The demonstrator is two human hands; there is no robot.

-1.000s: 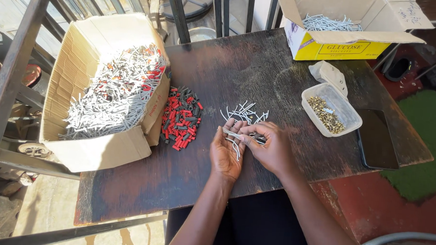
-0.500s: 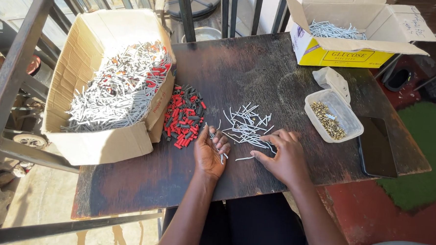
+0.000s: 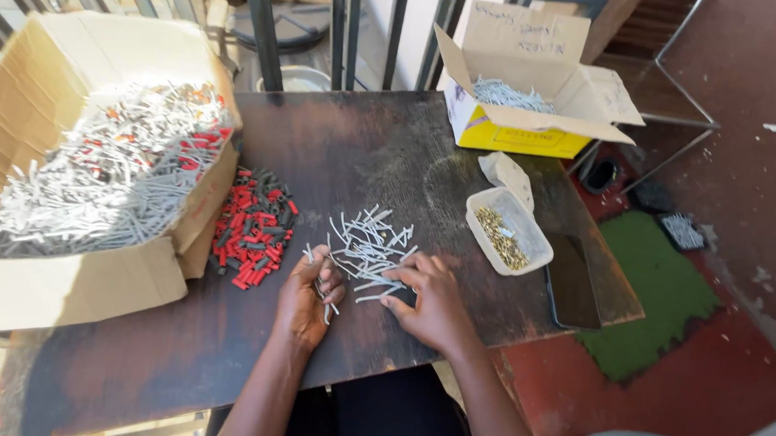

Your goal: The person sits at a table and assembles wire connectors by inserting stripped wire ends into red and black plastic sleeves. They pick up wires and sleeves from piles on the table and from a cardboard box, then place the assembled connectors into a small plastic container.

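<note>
Daylight scene, bright and hard. Sun strikes from about 10 o'clock, washing out the large cardboard box [image 3: 81, 257] and its grey pieces at 9 o'clock and the yellow box [image 3: 518, 136] at 1 o'clock. The dark bench [image 3: 365, 147] shows a pale sheen near its centre, while the lower edge at 6 o'clock falls into deep shadow. Focus is sharp centrally; the wide lens bends the railing bars and floor lines towards the frame edges. No motion blur is evident.
</note>
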